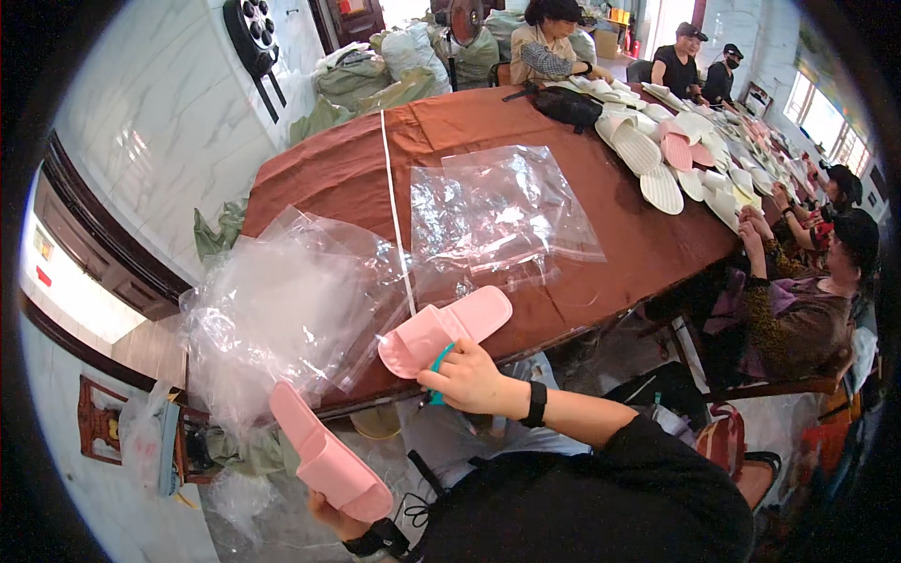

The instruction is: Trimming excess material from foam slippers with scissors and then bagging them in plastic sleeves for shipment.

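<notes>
Pink slippers (484, 312): smooth, matt plastic. Clear bags (497, 202): glossy, crinkled plastic film. Brown table cover (324, 174): creased cloth.

Left grip (328, 512) low, right grip (466, 377) curled

The left hand (327, 510) grips a pink, broad-strapped plastic slipper (343, 469) beside the table. The right hand (466, 377) holds a slim turquoise-handled tool (437, 371) (its working end is hard to make out) against a second pink slipper (479, 314), at the near edge of the reddish-brown cloth-covered table (657, 244). Clear, crinkled plastic bags (497, 202) spread beyond; a heap of pale ribbed slippers (636, 148) covers the far right, where co-workers (678, 70) sit.
</notes>
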A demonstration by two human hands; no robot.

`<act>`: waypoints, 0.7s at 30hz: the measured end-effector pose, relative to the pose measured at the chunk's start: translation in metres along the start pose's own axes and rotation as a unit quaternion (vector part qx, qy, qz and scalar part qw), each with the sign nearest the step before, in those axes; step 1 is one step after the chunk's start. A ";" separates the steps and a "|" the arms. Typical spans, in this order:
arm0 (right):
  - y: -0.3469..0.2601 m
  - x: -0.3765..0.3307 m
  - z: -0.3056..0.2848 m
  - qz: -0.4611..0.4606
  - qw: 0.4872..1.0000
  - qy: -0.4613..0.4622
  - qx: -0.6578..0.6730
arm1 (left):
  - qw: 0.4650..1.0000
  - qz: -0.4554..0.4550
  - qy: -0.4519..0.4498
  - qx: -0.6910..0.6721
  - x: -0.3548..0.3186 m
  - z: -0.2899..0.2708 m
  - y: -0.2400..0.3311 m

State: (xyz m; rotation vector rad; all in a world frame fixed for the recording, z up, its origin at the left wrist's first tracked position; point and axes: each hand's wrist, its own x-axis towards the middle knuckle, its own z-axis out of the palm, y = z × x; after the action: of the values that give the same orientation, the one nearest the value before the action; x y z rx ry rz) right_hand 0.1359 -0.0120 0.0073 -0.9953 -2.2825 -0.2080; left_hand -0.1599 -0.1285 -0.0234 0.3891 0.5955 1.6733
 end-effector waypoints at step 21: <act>0.044 0.013 -0.015 0.204 0.978 -0.011 -0.048 | 0.988 -0.091 -0.093 0.082 -0.012 -0.020 -0.011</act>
State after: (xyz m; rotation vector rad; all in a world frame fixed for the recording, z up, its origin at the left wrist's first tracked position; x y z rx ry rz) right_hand 0.1673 0.0215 0.0222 -1.4945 -2.0467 -0.1323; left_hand -0.1606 -0.1421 -0.0455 0.5864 0.6120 1.3996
